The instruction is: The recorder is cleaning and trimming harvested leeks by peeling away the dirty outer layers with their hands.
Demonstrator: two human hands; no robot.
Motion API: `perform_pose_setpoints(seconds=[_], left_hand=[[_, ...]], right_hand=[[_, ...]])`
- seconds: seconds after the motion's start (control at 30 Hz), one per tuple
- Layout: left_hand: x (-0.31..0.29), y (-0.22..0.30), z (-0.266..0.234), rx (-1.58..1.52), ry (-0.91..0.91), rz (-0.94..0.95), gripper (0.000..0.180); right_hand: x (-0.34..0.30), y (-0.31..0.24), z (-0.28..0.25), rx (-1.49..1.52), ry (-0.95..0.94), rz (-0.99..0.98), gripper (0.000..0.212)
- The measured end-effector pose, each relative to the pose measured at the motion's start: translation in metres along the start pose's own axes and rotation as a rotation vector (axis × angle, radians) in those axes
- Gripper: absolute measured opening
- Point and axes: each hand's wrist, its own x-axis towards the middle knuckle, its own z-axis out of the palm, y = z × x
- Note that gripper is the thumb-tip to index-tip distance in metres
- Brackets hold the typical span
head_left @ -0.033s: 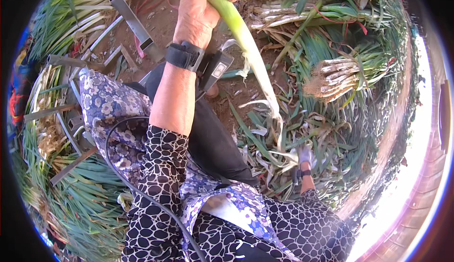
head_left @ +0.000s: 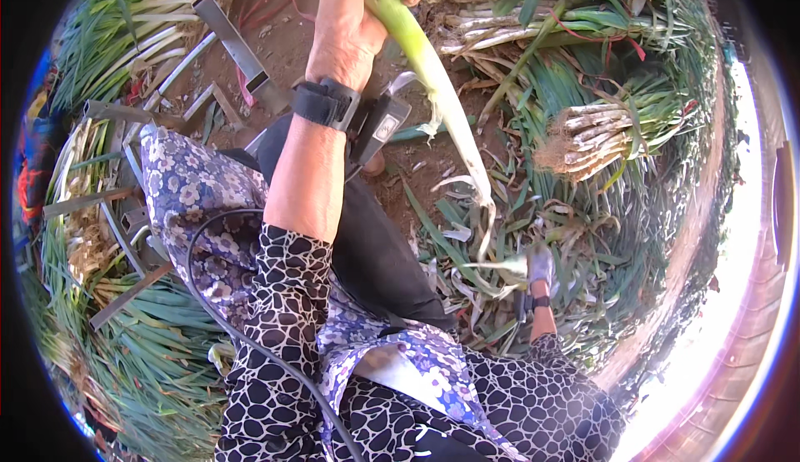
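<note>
At the top centre of the frame the left hand (head_left: 343, 24) is wrapped around a long green-and-white stalk (head_left: 431, 66), its fingers curled in from the far side; the upper edge cuts off part of this grip. The stalk lies against the palm and slants from the top edge down to the right, its green part at the hand and its white part well below it, ending in thin, dangling strands near the centre-right.

The right hand (head_left: 540, 265), in a pale grey covering, is right of centre in the lower half, just beside a blurred pale strip (head_left: 500, 264) near the stalk's lower end. Whether its fingers pinch that strip I cannot tell, as they are small and blurred.

Around the right hand, loose leaf scraps (head_left: 575, 222) cover the ground. A bundle (head_left: 596, 133) with white lower ends lies at the right of the frame, above that hand. More stalks (head_left: 533, 24) are heaped at the upper right, near the left hand, and a metal frame (head_left: 233, 41) stands in the upper left.
</note>
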Motion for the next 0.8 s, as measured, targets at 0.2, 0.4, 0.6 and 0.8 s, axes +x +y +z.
perform_pose_setpoints(seconds=[0.2, 0.4, 0.6, 0.8], left_hand=[[0.001, -0.015, -0.011, 0.036, -0.047, -0.086, 0.044], [0.001, -0.022, -0.01, 0.201, 0.064, -0.139, 0.036], [0.0, -0.019, -0.011, 0.244, 0.135, -0.069, 0.023], [0.003, 0.0, -0.02, 0.159, 0.154, -0.054, 0.03]], right_hand=[[-0.029, -0.242, -0.143, 0.655, 0.475, -0.697, 0.044], [-0.044, -0.341, -0.191, 0.259, 0.741, -0.92, 0.047], [-0.01, -0.352, -0.169, 0.311, 0.66, -1.008, 0.023], [0.006, -0.257, -0.105, 0.577, 0.197, -0.601, 0.021]])
